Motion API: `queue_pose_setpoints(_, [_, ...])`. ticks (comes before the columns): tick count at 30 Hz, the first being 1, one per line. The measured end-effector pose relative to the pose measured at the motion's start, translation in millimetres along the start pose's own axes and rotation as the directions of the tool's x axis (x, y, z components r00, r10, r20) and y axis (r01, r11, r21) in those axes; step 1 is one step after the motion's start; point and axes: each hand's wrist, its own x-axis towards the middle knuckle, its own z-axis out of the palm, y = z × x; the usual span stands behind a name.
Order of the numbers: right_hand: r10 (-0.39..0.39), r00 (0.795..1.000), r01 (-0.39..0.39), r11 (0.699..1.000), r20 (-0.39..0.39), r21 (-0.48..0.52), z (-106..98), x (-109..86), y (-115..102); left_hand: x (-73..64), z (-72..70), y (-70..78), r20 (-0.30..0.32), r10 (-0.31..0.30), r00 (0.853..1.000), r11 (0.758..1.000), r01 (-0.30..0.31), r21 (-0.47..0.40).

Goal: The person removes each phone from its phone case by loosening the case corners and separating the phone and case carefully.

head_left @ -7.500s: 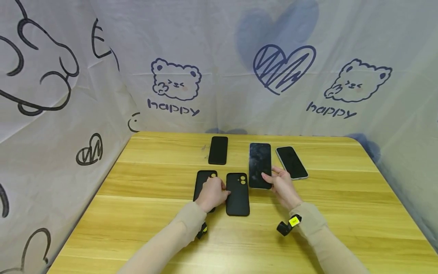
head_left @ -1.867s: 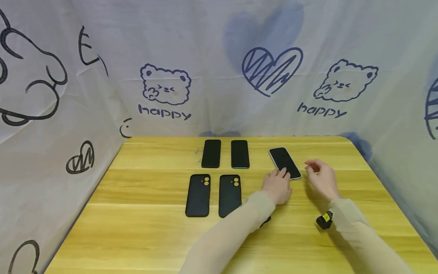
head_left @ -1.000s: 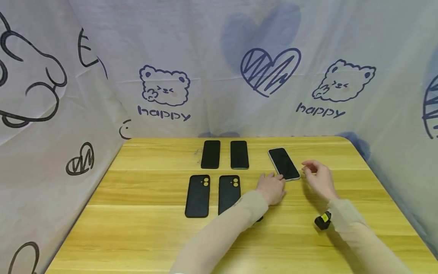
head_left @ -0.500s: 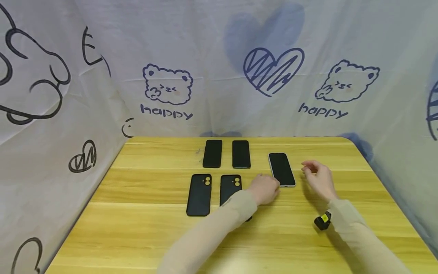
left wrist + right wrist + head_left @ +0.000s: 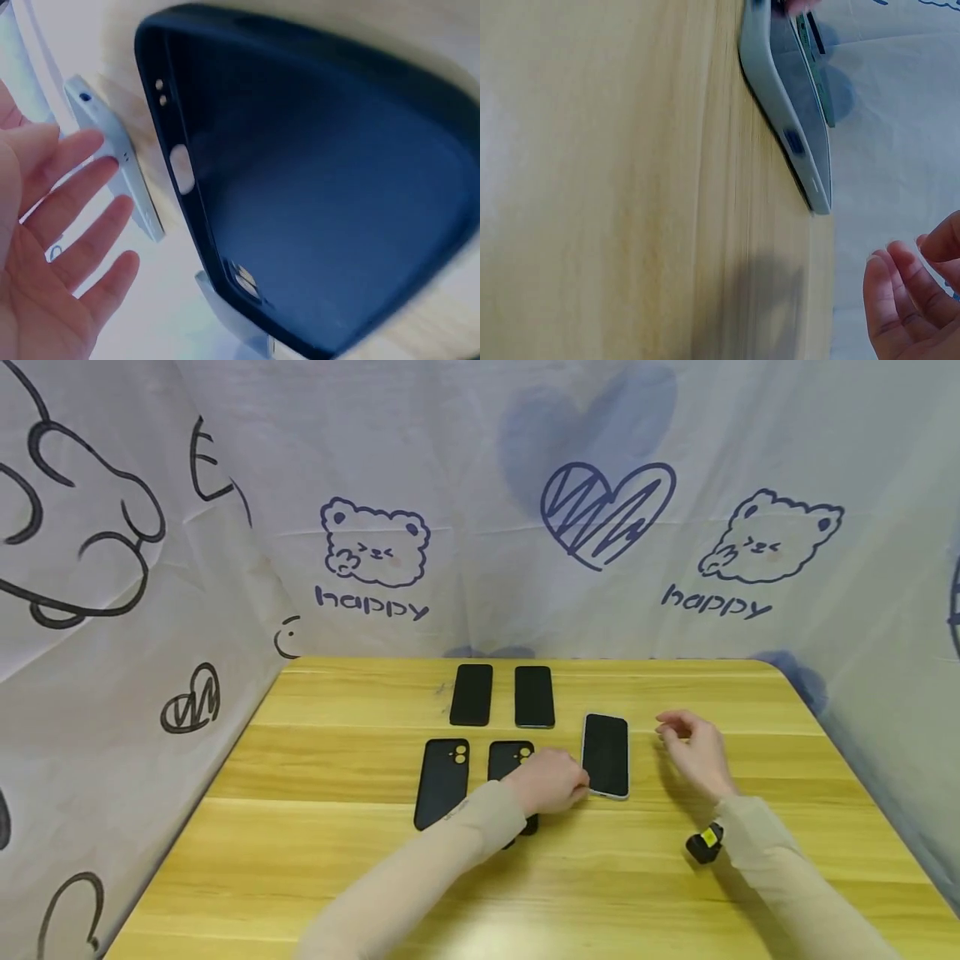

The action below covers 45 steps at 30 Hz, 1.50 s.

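you have the white-edged phone (image 5: 605, 756) flat on the wooden table (image 5: 262, 877), screen up, between your two hands; its long axis runs nearly straight away from you, near end leaning a touch to your right; your left hand (image 5: 550, 781) is the nearer one, at the phone's left long side, toward the near corner; the left wrist view shows those fingers spread and fairly straight, gripping nothing, two tips overlapping the pale edge in that view; contact: cannot tell; your right hand (image 5: 696, 753) is off the phone's right side, clearly apart from it, fingertips pointing back toward it; its fingers are loosely bent, thumb and finger tips narrowly spaced, nothing held; the right black case (image 5: 504, 762) lies left of the phone, hollow side up, partly hidden by your left hand and sleeve (image 5: 420, 877); the left black case (image 5: 442, 785) lies beside it, apart; both have camera cutouts at the far end; beyond them lie the left dark phone (image 5: 472, 695) and right dark phone (image 5: 534, 697), roughly one behind each case.
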Motion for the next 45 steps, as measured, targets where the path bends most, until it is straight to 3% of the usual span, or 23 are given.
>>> queue_pose_setpoints(5, [0.004,1.000,-0.004,1.000,0.014,0.020,1.3,0.3,-1.2,-7.2,-8.2,0.1,-0.011,-0.016,1.000,0.998,0.017,0.059])
queue_pose_setpoints(8, [0.020,1.000,-0.021,0.999,0.022,0.046,2.4,1.1,-3.6,-5.1,-7.3,4.8,-0.035,-0.105,0.994,0.994,0.105,0.023])
queue_pose_setpoints(10, [0.028,0.999,-0.029,0.998,0.022,0.064,3.4,1.8,-6.1,-1.1,-6.2,9.6,-0.036,-0.209,0.977,0.978,0.209,-0.020])
queue_pose_setpoints(13, [0.039,0.999,-0.041,0.995,0.022,0.096,5.2,2.7,-10.0,8.6,-6.5,17.2,-0.006,-0.399,0.917,0.914,0.397,-0.087])
queue_pose_setpoints(17, [0.050,0.999,-0.052,0.990,0.023,0.133,6.4,3.3,-12.8,26.7,-8.2,24.6,0.063,-0.591,0.804,0.793,0.593,-0.139])
queue_pose_setpoints(22, [0.059,0.998,-0.063,0.987,0.034,0.148,6.6,3.1,-12.5,46.8,-3.7,28.4,0.182,-0.709,0.681,0.665,0.732,-0.151])
queue_pose_setpoints(25, [0.057,0.997,-0.064,0.985,0.047,0.159,6.7,3.1,-11.6,53.8,-1.7,28.6,0.227,-0.739,0.634,0.629,0.771,-0.104])
queue_pose_setpoints(28, [0.055,0.997,-0.064,0.983,0.058,0.172,7.3,3.2,-9.9,57.5,-1.4,28.6,0.253,-0.744,0.618,0.628,0.776,-0.049])
queue_pose_setpoints(37, [0.061,0.995,-0.076,0.975,0.078,0.207,10.6,1.8,-4.7,68.5,3.6,24.9,0.338,-0.745,0.575,0.595,0.802,-0.055])
queue_pose_setpoints(45, [0.077,0.994,-0.093,0.969,0.076,0.231,9.0,1.9,-3.4,80.5,-4.6,22.8,0.403,-0.731,0.551,0.586,0.809,-0.044])
